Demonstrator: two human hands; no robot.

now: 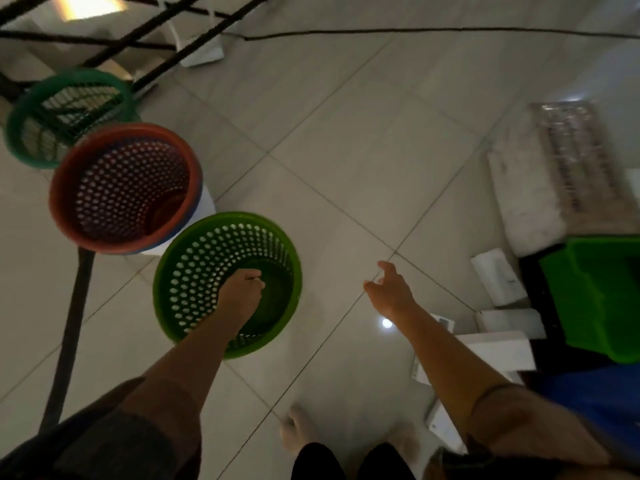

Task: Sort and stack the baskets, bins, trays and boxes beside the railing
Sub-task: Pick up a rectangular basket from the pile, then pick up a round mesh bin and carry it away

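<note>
A light green perforated round basket [194, 271] stands on the tiled floor left of centre. My left hand [242, 289] reaches down inside it, fingers curled against its inner wall near the bottom. My right hand [389, 289] hovers over bare floor to the right of the basket, fingers spread and holding nothing. Behind the green basket a red perforated basket [104, 188] sits nested on top of a blue and a white one. A dark green slotted basket [41, 126] lies beyond it, beside the black railing [145, 50].
At the right edge are a bright green bin [595, 299] in a black crate, a blue bin [588, 400], white boxes [498, 277] and a clear-topped tray [571, 161]. A black pole [69, 341] slants at the left. A black cable [415, 30] crosses the far floor.
</note>
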